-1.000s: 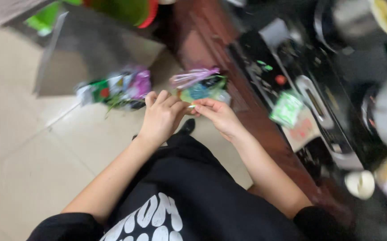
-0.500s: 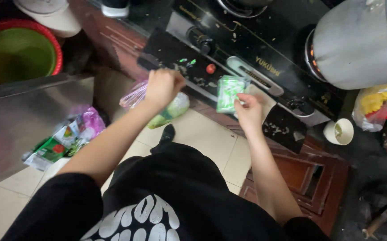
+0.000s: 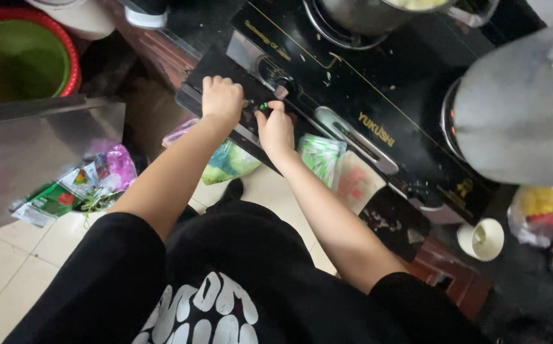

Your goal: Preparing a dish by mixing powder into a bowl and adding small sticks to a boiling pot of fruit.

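Stove point(image 3: 378, 95) now filling most of view, closer than half a second back, big steel pot point(image 3: 518, 108) sitting at right. Green sachet point(image 3: 320, 156) no longer in right hand, now lying on stove front edge beside red packet point(image 3: 356, 181). Both hands coming together at small green thing point(image 3: 264, 106) near knob point(image 3: 281, 86): left hand point(image 3: 222, 99) curled in fist, right hand point(image 3: 275, 127) pinching it. Bag point(image 3: 229, 162) hanging under left wrist.
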